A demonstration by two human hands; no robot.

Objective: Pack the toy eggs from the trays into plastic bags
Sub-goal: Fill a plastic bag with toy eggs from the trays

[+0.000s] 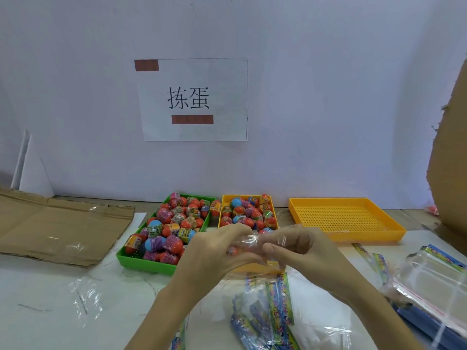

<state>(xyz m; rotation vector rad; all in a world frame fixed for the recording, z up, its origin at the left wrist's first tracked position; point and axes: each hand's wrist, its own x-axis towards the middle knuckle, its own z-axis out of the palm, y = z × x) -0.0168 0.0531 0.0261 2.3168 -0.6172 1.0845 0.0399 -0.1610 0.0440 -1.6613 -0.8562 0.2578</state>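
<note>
A green tray (141,262) left of centre is heaped with orange and blue toy eggs (174,223). A small yellow tray (223,203) beside it also holds several eggs. In front of that tray my left hand (214,256) and my right hand (298,248) meet, both pinching a clear plastic bag (252,242) between their fingers. The bag's printed lower part (275,299) hangs toward the table. Something orange shows through the film near my left fingers; I cannot tell whether it is inside the bag.
A large empty yellow perforated tray (343,218) stands at the right. A stack of clear bags (434,281) lies at the far right edge. Flattened cardboard (58,228) covers the left; a cardboard box wall (452,147) rises at right. Loose film (86,296) lies near left.
</note>
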